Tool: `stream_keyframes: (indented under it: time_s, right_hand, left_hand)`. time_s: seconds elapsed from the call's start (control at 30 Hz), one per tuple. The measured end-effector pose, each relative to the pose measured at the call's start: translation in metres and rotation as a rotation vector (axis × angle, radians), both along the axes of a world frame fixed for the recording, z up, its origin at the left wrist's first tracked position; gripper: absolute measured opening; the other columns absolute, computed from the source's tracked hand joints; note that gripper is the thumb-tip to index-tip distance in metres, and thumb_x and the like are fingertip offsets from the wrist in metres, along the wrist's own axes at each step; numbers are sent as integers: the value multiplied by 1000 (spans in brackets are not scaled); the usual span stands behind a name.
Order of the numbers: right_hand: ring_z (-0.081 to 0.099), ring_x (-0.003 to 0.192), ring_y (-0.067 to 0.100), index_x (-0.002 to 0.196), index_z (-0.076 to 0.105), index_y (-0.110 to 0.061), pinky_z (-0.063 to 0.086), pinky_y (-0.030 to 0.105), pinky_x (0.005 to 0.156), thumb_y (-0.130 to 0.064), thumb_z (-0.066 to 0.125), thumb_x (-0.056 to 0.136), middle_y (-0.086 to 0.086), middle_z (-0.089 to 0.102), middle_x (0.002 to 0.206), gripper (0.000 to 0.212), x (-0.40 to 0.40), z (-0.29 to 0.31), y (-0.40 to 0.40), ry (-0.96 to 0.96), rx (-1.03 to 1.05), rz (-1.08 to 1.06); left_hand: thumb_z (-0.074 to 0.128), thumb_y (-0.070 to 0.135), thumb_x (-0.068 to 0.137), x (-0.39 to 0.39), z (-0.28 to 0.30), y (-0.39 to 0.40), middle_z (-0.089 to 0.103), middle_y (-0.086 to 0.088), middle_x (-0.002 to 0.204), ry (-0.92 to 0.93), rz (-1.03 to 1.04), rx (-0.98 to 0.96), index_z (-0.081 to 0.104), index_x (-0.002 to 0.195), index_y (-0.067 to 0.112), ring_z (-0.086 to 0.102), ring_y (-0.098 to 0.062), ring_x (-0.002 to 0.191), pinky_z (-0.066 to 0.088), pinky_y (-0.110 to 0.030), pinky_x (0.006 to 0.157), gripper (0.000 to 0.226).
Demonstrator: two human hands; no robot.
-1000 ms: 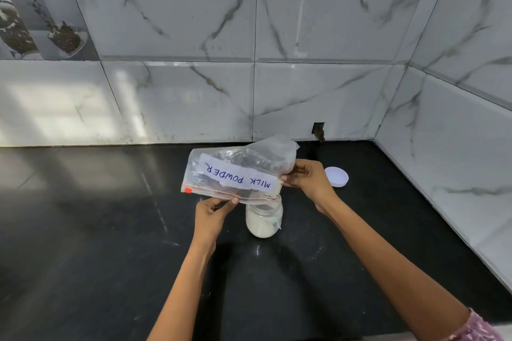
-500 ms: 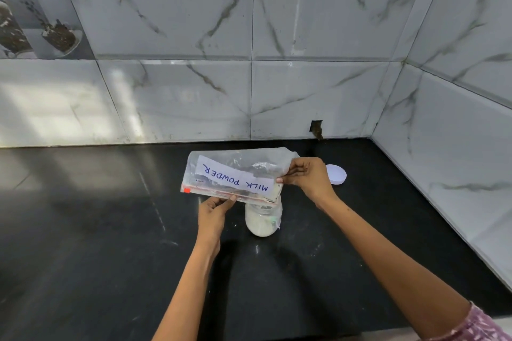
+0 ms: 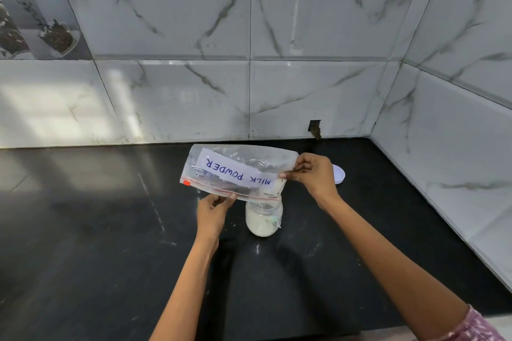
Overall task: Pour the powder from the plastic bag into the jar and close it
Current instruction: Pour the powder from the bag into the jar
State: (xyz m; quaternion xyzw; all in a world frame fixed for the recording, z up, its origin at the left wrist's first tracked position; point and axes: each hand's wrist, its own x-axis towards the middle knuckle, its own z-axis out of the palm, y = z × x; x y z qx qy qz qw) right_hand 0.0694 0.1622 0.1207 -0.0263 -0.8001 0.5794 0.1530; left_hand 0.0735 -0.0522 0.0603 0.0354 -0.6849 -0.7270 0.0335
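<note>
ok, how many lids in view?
1. The lid lies on the counter behind the right hand, partly hidden by it, apart from the open jar. No other shows; the bag could hide something small.

Black counter (image 3: 110, 230): jar (image 3: 263, 223), lid (image 3: 339, 173)

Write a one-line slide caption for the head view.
Both hands, left and right, hold a nearly empty bag over an open jar of powder.

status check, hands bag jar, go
Both hands pinch bag: left hand, right hand. Bag nearly empty over open jar. Lid behind, nothing blocking.
</note>
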Motion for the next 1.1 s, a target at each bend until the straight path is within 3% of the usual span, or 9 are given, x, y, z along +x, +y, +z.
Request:
stream_keyframes:
  time_s: [0.1,0.2,0.4,0.6,0.83,0.93,1.1]
  right_hand:
    - [64,67,13,71,60,-9,56,19,64,-3,86,57,7,66,72,30,2,-4,0,16,-100,-87]
    - [63,68,13,72,58,-9,56,18,64,0,85,58,7,63,74,32,4,-9,-5,18,-200,-138]
    - [63,66,10,69,56,-13,54,15,61,-3,86,59,3,64,70,32,8,-10,-8,17,-126,-106]
    - [62,59,0,69,56,-13,52,15,59,-5,86,59,0,64,67,32,9,-9,-5,10,-57,-72]
    - [61,57,-1,67,55,-14,51,14,57,-7,86,59,-1,64,66,33,10,-12,-2,-9,-20,-61]
    - [64,68,6,73,58,-15,51,16,62,-7,85,62,0,66,73,31,10,-11,0,-33,-104,-100]
    - [65,95,16,104,62,-11,54,30,83,-8,71,81,5,69,101,25,4,-8,2,-313,-432,40]
  left_hand:
    - [68,11,85,1,-3,3,66,3,71,-25,28,-14,71,93,0,55,-4,64,43,-20,66,14]
    - [68,14,85,3,-3,5,72,-2,80,-35,21,-18,72,90,2,62,-9,75,46,-22,73,14]
    - [67,17,86,7,-2,-1,73,-1,87,-71,-22,-21,72,90,10,64,-10,85,46,-26,82,9]
    - [72,28,82,6,-9,-2,74,0,93,-104,-7,-75,74,86,20,66,-18,98,48,-42,97,10]
    - [76,35,76,5,-12,-3,70,-1,103,-101,28,-151,72,74,34,63,-20,102,44,-52,100,4]
    - [75,37,76,7,-9,-1,70,0,103,-81,27,-147,73,76,34,62,-20,103,45,-51,98,3]
    - [75,24,78,13,-1,6,69,-5,108,-83,26,-53,74,82,25,62,-22,106,48,-40,94,5]
